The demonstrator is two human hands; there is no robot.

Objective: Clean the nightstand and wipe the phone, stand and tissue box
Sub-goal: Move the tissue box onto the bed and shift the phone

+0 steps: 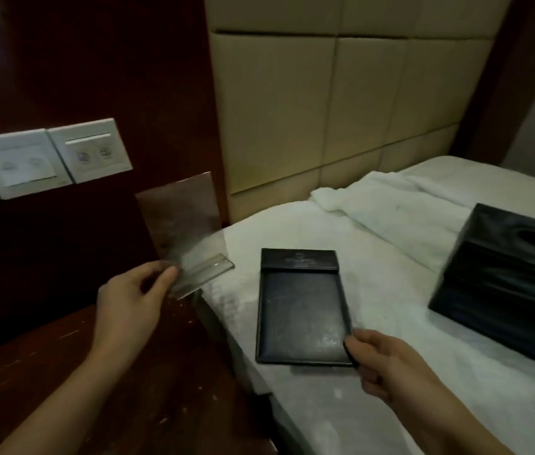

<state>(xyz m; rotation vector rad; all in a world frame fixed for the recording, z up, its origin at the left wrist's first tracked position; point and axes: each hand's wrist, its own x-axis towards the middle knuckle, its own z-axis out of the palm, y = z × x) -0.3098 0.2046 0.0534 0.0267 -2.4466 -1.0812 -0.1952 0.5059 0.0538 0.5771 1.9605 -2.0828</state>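
My left hand (134,297) pinches the lower left edge of a clear acrylic stand (184,224), which hangs tilted over the gap between the nightstand (62,372) and the bed. A black leather notepad holder (302,307) lies flat on the white sheet, and my right hand (387,366) grips its near right corner. The black tissue box (505,274) rests on the bed at the right, partly cut off by the frame edge. No phone is in view.
The dark wooden nightstand top shows pale specks and streaks. White switch and socket panels (46,159) sit on the dark wood wall behind it. A padded beige headboard (341,110) backs the bed (374,405); a rumpled white duvet (390,205) lies near it.
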